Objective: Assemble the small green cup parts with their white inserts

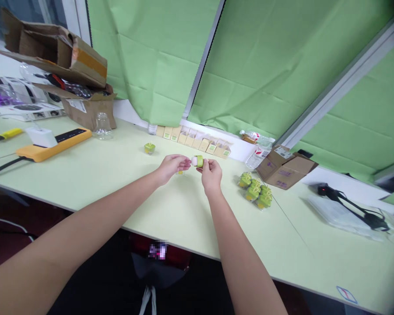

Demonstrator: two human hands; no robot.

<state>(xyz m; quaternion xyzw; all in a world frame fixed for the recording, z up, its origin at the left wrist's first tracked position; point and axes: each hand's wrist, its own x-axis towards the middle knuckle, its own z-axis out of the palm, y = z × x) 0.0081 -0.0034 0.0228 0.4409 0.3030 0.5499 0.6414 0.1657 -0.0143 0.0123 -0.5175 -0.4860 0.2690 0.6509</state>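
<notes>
- The pale green desk [157, 214] spans the frame, its near edge running from the left side to the lower right.
- Green curtains [154, 61] cover most of the window across the top.
- At the centre, the right hand [212, 176] grips a small green item [199, 161] with a pale end, above the desk.
- The left hand [171, 169] has its fingers drawn close together at that pale end; whether they grip it I cannot tell.
- Right of centre sits a cluster of green packs [253, 191]; a single green pack [149, 148] stands left of centre.
- At upper left, an orange power strip [74, 139] lies before a cardboard box [91, 111] bearing a white label.
- Small tan boxes [191, 138] line the wall, some with green-edged labels.
- The right-hand carton [276, 170] carries a white label and purple print, too small to read.
- A blue-outlined sticker [346, 295] with a red mark lies at lower right.
</notes>
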